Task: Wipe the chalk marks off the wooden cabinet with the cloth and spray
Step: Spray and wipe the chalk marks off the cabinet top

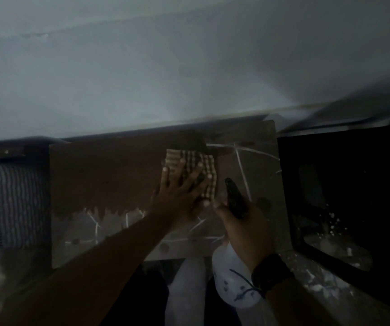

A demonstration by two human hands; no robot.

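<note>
The wooden cabinet [109,175] fills the middle of the dim head view. Its upper left part looks dark and wet. White chalk marks [241,170] run across its right side and along the lower band. My left hand [179,191] lies flat with fingers spread on a checked cloth [203,165], pressing it against the wood near the top. Just to the right, my right hand [243,222] grips a spray bottle [234,278] with a black trigger head pointing up at the cabinet and a white body hanging below the wrist.
A pale wall [189,67] rises behind the cabinet. A striped fabric [8,203] sits at the left. A dark open compartment [353,196] with white debris stands at the right. A black watch [271,271] is on my right wrist.
</note>
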